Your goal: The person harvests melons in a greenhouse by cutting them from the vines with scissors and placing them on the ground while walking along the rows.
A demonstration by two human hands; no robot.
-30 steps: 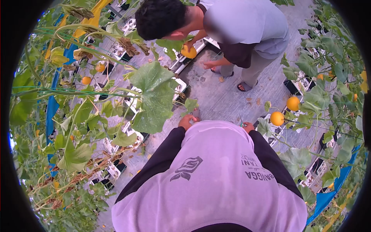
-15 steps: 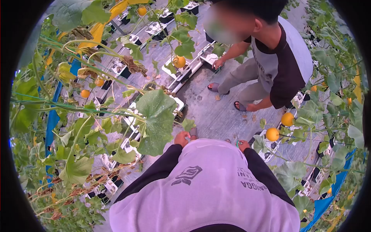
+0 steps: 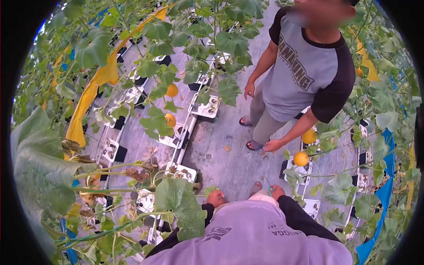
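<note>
My right hand (image 3: 277,192) is closed around green-handled scissors (image 3: 270,191), with the thin blades pointing away from me. It hangs beside my waist. My left hand (image 3: 216,198) hangs low on the other side, loosely curled, and I see nothing in it. A large green leaf (image 3: 180,206) lies close to that hand and covers part of my left sleeve. Facing me on the path is another person (image 3: 304,66) in a grey shirt with dark sleeves, both hands lowered.
White-topped planter boxes (image 3: 206,107) line both sides of the grey path (image 3: 216,154). Yellow round fruits (image 3: 301,158) hang among vines left and right. A yellow strip (image 3: 84,117) runs along the left; a blue strip (image 3: 383,194) hangs at right.
My view has tilted up and shifted. The other person has turned from the left-hand planters to face me. My right hand still holds the scissors; my left hand stays low.
</note>
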